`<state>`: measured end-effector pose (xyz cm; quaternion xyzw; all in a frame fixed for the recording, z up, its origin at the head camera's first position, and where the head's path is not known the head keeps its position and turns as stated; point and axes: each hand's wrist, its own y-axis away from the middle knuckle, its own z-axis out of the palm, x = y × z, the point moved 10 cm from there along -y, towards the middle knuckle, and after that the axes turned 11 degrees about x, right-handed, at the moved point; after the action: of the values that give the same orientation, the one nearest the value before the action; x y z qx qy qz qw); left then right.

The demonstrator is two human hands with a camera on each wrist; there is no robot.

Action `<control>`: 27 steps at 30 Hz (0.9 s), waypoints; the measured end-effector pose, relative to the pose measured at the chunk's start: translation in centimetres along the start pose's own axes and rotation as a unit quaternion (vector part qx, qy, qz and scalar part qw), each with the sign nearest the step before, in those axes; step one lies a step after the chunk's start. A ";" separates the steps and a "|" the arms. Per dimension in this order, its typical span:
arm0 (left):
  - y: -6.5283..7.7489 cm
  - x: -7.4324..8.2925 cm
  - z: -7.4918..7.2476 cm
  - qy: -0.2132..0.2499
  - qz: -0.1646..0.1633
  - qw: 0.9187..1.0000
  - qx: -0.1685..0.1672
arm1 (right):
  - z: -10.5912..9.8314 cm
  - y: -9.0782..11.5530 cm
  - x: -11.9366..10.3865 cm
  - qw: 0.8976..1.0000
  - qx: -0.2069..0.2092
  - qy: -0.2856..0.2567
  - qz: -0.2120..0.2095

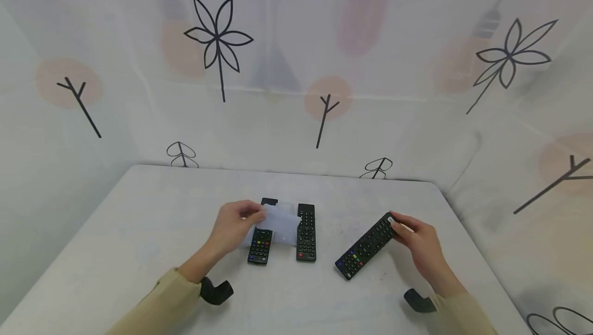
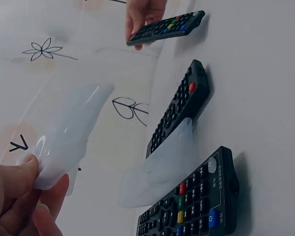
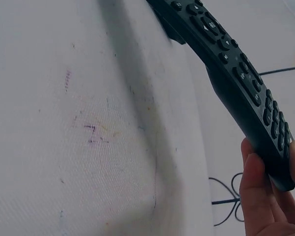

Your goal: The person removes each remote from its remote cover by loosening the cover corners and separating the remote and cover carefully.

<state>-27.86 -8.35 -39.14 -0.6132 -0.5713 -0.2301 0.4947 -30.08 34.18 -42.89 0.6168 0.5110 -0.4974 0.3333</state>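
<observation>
My left hand pinches a translucent plastic sleeve between thumb and fingers, held up over the table. Below it, a black remote control with coloured buttons lies on the table, partly covered from above in the head view. A second plastic sleeve lies between this remote and another black remote control to its right. On the right, my right hand grips one end of a third black remote control, tilted with its far end pointing down and left.
The white table has small coloured marks near the right hand. A patterned cloth with flower and twig drawings hangs behind and beside it. Black bands with short stubs sit at both wrists, over light sleeves.
</observation>
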 end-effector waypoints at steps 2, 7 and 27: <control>-0.1 0.3 0.5 0.004 0.004 1.000 -0.010 | 0.3 -0.4 0.0 1.000 -0.007 0.022 -0.003; -0.5 1.3 1.8 0.011 0.023 0.999 -0.037 | 0.9 -1.4 0.2 0.997 -0.013 0.078 -0.003; -1.5 4.0 8.0 0.026 0.064 0.985 -0.157 | 3.2 -3.6 1.2 0.998 -0.011 0.058 0.017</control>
<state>-30.56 0.29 -38.52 -0.7124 -0.4747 -0.3003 0.4207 -34.39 32.54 -44.57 0.6494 0.5243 -0.4494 0.3185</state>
